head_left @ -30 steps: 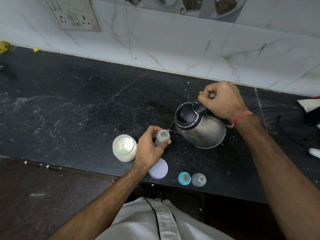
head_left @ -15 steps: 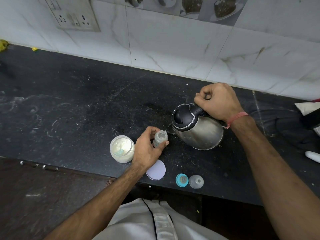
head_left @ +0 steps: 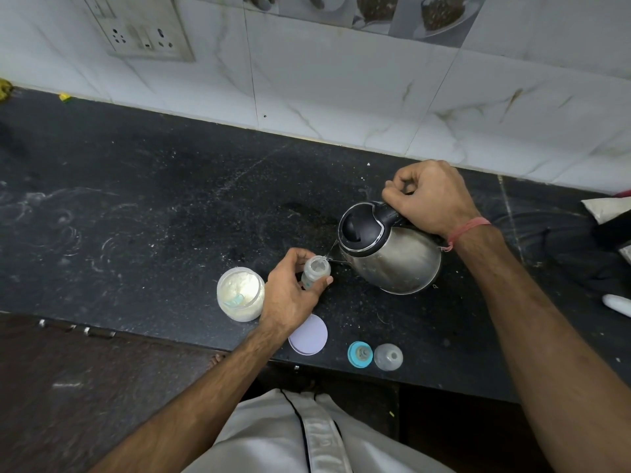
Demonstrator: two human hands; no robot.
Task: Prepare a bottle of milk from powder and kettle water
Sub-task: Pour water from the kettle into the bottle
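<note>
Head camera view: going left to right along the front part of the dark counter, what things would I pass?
Open powder jar → left hand holding the small bottle → teal ring with teat → clear cap → steel kettle tipped by the right hand. The round lilac lid lies partly under the left wrist, so I left it out.

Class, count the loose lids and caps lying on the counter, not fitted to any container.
3. The lilac jar lid lies by the left wrist; the teal teat ring and the clear dome cap sit side by side near the counter's front edge. None seems hidden.
</note>
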